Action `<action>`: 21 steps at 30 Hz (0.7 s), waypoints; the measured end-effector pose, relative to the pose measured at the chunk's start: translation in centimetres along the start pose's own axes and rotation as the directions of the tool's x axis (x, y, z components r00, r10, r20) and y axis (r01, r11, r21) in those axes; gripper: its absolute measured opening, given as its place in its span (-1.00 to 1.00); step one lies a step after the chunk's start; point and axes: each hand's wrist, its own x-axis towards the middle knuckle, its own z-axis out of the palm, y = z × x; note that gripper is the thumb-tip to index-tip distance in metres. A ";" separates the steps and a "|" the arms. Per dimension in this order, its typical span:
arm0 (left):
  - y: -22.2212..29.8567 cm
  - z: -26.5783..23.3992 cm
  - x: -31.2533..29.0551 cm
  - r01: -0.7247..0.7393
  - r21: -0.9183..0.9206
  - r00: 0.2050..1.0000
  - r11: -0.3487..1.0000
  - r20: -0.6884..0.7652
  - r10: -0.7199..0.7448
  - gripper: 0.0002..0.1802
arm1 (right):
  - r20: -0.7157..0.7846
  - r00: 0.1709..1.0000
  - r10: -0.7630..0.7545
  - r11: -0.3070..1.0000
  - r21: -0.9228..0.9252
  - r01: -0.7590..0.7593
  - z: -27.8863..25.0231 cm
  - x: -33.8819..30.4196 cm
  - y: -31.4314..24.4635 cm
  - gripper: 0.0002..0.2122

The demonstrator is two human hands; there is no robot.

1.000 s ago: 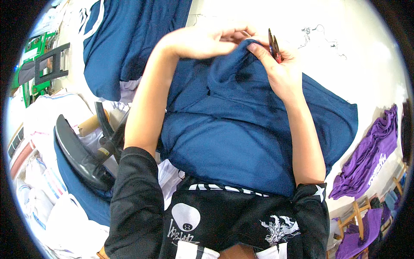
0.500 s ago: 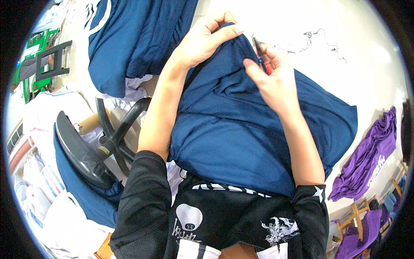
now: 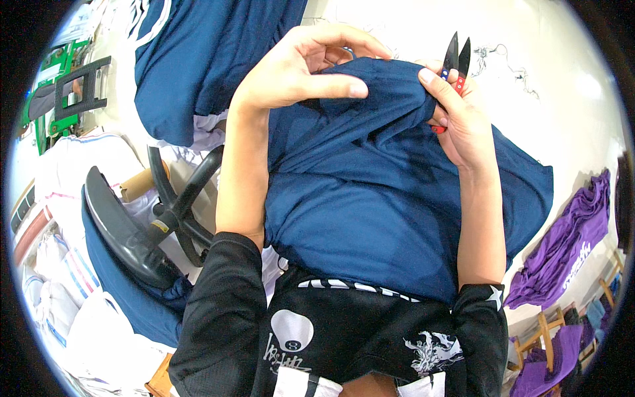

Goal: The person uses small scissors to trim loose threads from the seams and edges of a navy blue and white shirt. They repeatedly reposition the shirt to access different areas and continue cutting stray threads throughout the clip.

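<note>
Navy cloth [image 3: 357, 198] lies in folds over my lap, its far edge raised between my hands. My right hand [image 3: 466, 126] pinches that edge between thumb and fingers. The same hand keeps a pair of small scissors [image 3: 456, 63], with dark blades pointing away and parted and blue and red handle parts. My left hand [image 3: 291, 73] is at the far left of the raised edge, thumb stretched over the cloth and index finger reaching along the top, with a wide gap between them. Its other fingers are partly hidden behind the cloth.
More navy cloth [image 3: 198, 66] with white stripes lies at the far left. Left of me are a black chair base [image 3: 175, 218] and white sacks [image 3: 59, 264]. Loose dark threads [image 3: 489, 59] lie on the pale floor. A purple garment [image 3: 562, 245] lies at the right, near a wooden stool [image 3: 546, 337].
My right hand has moved right and taken hold of the cloth edge, with the scissors turned to point away. My left hand's pinch on the cloth has loosened, its thumb and index finger now apart.
</note>
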 end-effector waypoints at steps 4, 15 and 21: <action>0.6 0.3 0.3 0.106 0.118 0.994 0.987 -0.010 -0.106 -0.62 | -0.012 1.000 -0.014 1.000 -0.002 0.014 0.1 -0.2 -0.1 -0.83; 0.7 0.9 0.7 0.147 0.094 0.989 0.985 -0.029 -0.145 -0.74 | -0.031 0.995 -0.090 0.985 -0.148 0.084 0.4 -0.4 -0.5 -0.84; 0.6 1.0 0.9 0.181 0.123 0.978 0.976 -0.129 -0.165 -0.87 | -0.014 0.996 -0.093 0.978 -0.191 0.089 0.0 -0.1 -0.2 -0.83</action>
